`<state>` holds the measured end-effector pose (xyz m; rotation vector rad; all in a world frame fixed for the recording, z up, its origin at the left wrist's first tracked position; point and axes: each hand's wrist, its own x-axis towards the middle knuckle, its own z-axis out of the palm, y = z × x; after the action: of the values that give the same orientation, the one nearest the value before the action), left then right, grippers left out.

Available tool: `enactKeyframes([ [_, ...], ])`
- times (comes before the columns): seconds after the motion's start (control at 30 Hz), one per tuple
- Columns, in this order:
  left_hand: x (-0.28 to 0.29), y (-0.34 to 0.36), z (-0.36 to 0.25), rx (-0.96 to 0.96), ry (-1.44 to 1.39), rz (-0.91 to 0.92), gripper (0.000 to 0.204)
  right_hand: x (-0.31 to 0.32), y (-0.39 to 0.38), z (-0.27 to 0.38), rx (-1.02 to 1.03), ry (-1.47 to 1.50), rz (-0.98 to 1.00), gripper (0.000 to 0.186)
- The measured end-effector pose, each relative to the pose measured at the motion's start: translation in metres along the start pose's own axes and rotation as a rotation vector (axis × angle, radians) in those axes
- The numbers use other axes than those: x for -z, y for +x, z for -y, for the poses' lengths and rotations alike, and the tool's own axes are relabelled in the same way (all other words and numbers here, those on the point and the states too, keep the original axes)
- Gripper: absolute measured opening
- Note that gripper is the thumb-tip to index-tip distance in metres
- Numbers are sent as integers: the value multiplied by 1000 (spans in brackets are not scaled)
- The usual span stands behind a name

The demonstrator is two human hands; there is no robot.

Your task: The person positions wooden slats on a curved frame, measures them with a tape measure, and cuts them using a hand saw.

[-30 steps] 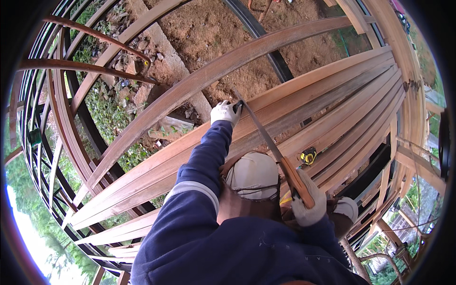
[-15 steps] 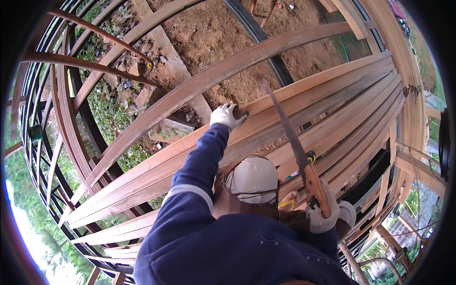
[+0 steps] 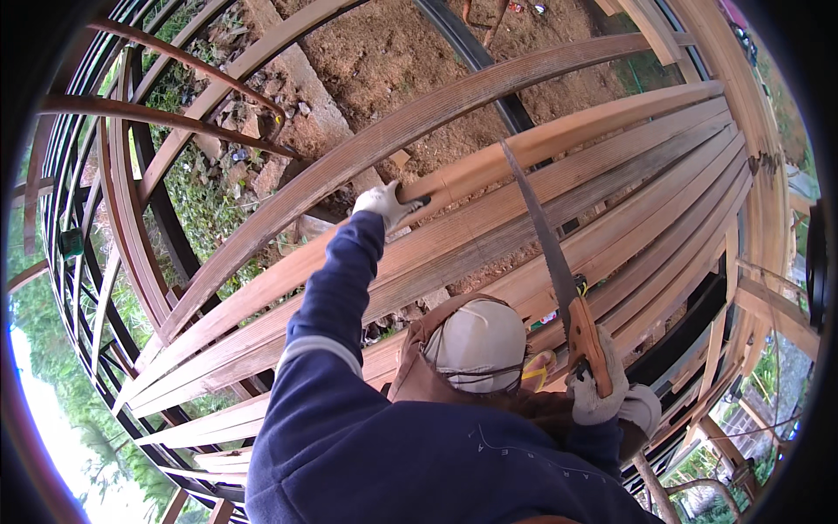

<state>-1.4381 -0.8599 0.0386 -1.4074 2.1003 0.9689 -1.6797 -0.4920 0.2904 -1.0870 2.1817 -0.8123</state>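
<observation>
My left hand (image 3: pixel 384 206), in a white work glove, reaches forward and grips the outermost long wooden board (image 3: pixel 480 168). A dark patch shows near its fingertips; what it is I cannot make out. A thin line crosses the board just right of the hand. My right hand (image 3: pixel 601 389), also gloved, is wrapped round the orange-brown wooden handle of a handsaw (image 3: pixel 546 249). The saw's toothed blade points away and up to the left, its tip overlapping the outermost board in the view. Whether the blade touches the wood I cannot tell.
Several parallel boards (image 3: pixel 628 175) lie side by side beneath me, with gaps between them. Beyond runs a separate curved-looking beam (image 3: pixel 375 144) above bare earth (image 3: pixel 419 61). Rusty poles (image 3: pixel 183 131) stick in at left. Dark metal bars (image 3: pixel 489 79) cross under the wood.
The outermost board has shifted away from its neighbour, opening a gap. My left hand has moved left and slightly up in the view; the saw has moved slightly right.
</observation>
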Motion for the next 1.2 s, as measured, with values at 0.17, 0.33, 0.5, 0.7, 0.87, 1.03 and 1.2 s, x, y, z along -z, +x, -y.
enactKeyframes([
  [0.17, -28, -3, 3, -163, 191, -337, 104, 7, -11, 3, -7, -40, 12, 72],
  [0.33, -41, 4, -2, 22, 325, -232, 116, 6, -23, -4, -22, -20, 16, 73],
  [0.5, -32, 17, 4, 49, 348, -191, 110, 4, -25, 1, -29, 42, 25, 73],
  [0.7, -21, 13, -1, -42, 321, -82, 109, 8, -29, -6, -70, 38, 74, 73],
  [0.87, -28, 12, 2, -102, 353, -123, 110, 8, -27, 0, -47, -19, 138, 73],
  [1.03, 1, 22, 15, -176, 241, 53, 112, 6, -19, -1, 124, -112, 166, 68],
  [1.2, 0, 26, 15, -179, 182, 53, 109, -7, 15, 31, 150, -51, 183, 46],
])
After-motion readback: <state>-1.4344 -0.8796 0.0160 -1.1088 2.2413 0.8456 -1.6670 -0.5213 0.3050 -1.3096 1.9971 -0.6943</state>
